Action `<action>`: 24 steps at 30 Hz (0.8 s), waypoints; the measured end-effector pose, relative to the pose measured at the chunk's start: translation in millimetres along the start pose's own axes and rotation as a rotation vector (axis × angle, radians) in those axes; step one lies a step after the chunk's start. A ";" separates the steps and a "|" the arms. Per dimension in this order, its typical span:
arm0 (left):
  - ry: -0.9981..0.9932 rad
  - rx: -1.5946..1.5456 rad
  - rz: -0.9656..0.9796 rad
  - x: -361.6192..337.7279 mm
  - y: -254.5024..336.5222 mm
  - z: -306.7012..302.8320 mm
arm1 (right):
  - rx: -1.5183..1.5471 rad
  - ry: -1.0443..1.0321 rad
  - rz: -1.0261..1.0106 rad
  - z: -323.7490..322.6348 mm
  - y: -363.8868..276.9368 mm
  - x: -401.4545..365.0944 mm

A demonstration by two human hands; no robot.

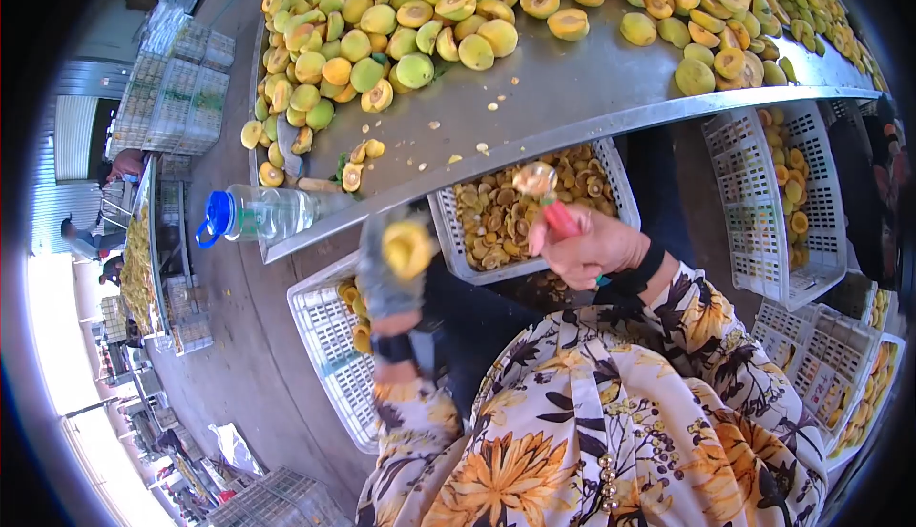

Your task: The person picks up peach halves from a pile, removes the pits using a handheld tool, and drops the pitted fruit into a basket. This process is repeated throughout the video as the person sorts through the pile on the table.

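Note:
My left hand (390,274), in a grey glove and blurred by motion, holds a yellow peach half (407,249) with its hollow facing up. Closed round a red handle, my right hand (596,252) grips a pitting spoon (558,218). A brownish lump, which looks like a peach stone, sits at the spoon's metal end. Below the spoon is a white crate (622,179) of brownish-yellow pieces. Under my left hand, another white crate (329,336) holds yellow peach halves. Many green and yellow peach halves (382,21) lie heaped on the metal table (534,88).
A clear bottle with a blue lid (258,214) lies at the table's left corner, near a wooden-handled tool (320,185). White crates of fruit (778,203) stand at the right. Stacked crates (176,98) and other people (81,236) are at the far left.

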State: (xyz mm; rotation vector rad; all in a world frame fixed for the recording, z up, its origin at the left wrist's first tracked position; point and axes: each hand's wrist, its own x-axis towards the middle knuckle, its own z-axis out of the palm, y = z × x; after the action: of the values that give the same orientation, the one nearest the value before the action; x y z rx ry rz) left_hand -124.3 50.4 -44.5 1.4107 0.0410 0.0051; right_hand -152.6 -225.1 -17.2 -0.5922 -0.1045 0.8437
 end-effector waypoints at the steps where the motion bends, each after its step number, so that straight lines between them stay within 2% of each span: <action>1: -0.002 0.538 0.288 -5.3 -2.5 -34.3 | -0.313 0.082 0.135 -2.4 2.4 2.2; 2: 0.073 0.627 0.063 -6.1 -3.2 -75.5 | -0.622 0.170 0.268 -6.9 8.1 4.0; 3: 0.186 0.434 -0.204 -4.1 -2.0 -106.5 | -0.621 0.176 0.257 -25.2 28.7 5.4; 4: 0.147 1.097 -0.242 -7.8 18.9 -101.4 | -1.283 0.293 0.141 -45.8 52.7 8.6; 5: 0.152 1.293 -0.145 -6.1 32.2 -94.4 | -1.940 0.412 0.003 -67.0 73.8 8.9; 6: 0.166 1.482 -0.041 -2.9 40.8 -88.0 | -1.942 0.421 -0.003 -65.2 70.7 9.5; 7: 0.172 1.477 -0.034 10.2 44.5 -77.3 | -1.837 0.409 0.051 -60.5 62.7 11.3; 8: 0.162 1.366 0.018 29.7 46.1 -63.9 | -1.717 0.394 0.113 -54.4 62.0 10.2; 11: 0.052 1.158 0.225 95.7 40.6 7.9 | -1.637 0.390 0.046 -42.4 52.3 2.8; 13: -0.088 1.197 0.283 141.1 32.8 68.2 | -1.569 0.419 0.019 -38.2 49.0 -6.2; 16: -0.135 1.194 0.269 193.9 2.9 141.1 | -1.509 0.516 -0.110 -38.0 44.9 -28.4; 18: -0.181 1.444 0.360 219.6 -26.1 165.2 | -1.503 0.557 -0.209 -35.8 40.5 -41.3; 22: -0.165 1.304 0.341 228.0 -36.3 163.4 | -1.465 0.677 -0.238 -37.0 39.0 -52.5; 24: -0.205 0.276 -0.207 206.0 -22.1 147.3 | -1.387 0.685 -0.269 -32.8 29.5 -47.7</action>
State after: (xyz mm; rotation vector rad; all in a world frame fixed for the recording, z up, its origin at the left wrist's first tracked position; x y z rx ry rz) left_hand 85.8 -92.6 -48.3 1.6703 0.0178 -0.3275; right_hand -194.0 -259.6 -53.6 -2.0806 -0.1291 0.1488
